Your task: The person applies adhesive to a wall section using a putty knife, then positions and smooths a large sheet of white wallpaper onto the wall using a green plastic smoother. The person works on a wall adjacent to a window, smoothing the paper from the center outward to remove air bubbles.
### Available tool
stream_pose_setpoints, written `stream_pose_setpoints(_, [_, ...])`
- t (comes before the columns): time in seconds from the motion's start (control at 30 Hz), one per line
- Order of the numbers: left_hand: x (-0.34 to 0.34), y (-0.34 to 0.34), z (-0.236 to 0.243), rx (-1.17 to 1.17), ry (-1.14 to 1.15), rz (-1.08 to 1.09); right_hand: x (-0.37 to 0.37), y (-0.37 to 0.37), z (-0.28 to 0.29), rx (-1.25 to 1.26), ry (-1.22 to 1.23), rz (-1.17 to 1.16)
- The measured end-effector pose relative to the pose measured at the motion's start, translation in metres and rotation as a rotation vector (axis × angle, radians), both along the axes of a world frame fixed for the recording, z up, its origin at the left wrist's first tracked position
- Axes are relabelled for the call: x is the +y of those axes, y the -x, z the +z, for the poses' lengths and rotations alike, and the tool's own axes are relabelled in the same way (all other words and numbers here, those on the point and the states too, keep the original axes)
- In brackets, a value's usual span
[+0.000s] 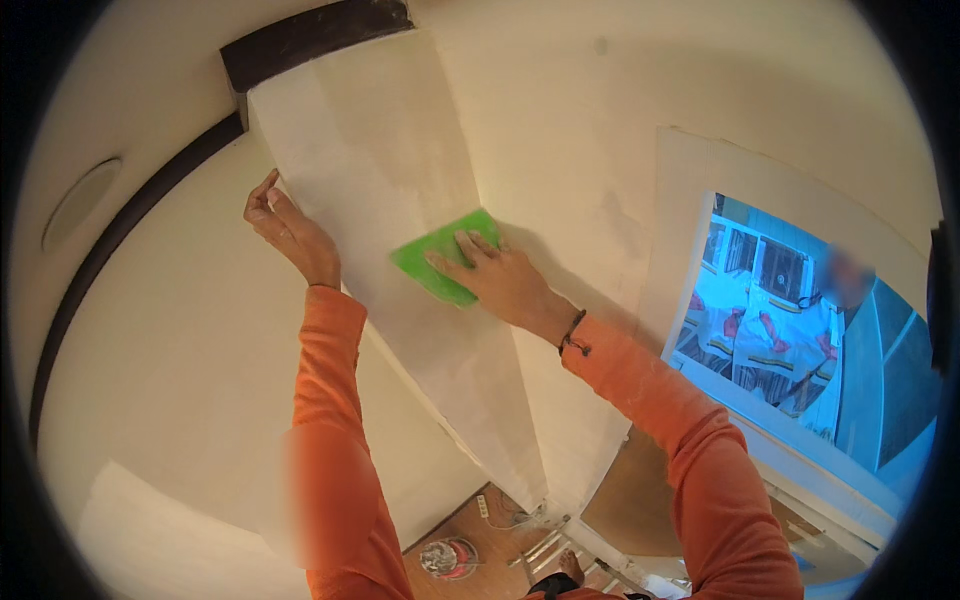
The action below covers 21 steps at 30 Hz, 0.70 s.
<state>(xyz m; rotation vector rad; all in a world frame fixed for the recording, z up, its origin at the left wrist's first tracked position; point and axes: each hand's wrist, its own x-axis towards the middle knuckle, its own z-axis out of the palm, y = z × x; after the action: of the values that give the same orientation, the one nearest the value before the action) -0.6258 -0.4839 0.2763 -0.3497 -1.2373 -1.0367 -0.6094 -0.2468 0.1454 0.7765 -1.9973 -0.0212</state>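
My right hand (495, 280) presses a flat green sheet, which looks like sandpaper (437, 262), against the pale face of a wall column (390, 160). Its fingers lie spread over the sheet's right part, with the wrist toward the adjoining wall. My left hand (295, 235) is raised by the column's left edge, its fingers loosely bent and apart, with no tool in it. Whether its fingertips touch that edge is hard to make out. White dust or paste marks both hands. Greyish and whiter patches show on the column face.
Dark trim (310, 40) runs along the top of the column. On the right wall (570, 130) is a blue-lit opening or pane (770, 300), with a person's blurred head beside it. Far below are a round container (448, 558), a ladder (550, 548) and a power strip (483, 507).
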Motion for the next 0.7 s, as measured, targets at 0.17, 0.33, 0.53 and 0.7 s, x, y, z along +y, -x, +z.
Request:
stream_pose_setpoints(0.17, [-0.01, 0.002, -0.002, -0.016, -0.019, -0.014, 0.019, -0.027, 0.023, -0.367, 0.317, 0.275])
stream_pose_setpoints(0.33, [-0.006, 0.003, -0.002, 0.015, -0.03, -0.041, 0.027, -0.035, 0.124, -0.346, 0.769, 0.392])
stream_pose_setpoints(0.53, [-0.013, 0.003, -0.004, 0.004, -0.016, -0.007, -0.028, -0.003, 0.167, -0.292, 0.731, 0.113])
stream_pose_setpoints(0.7, [0.0, 0.001, 0.003, 0.039, -0.019, -0.056, -0.104, 0.04, 0.165, 0.0, 0.832, -0.163])
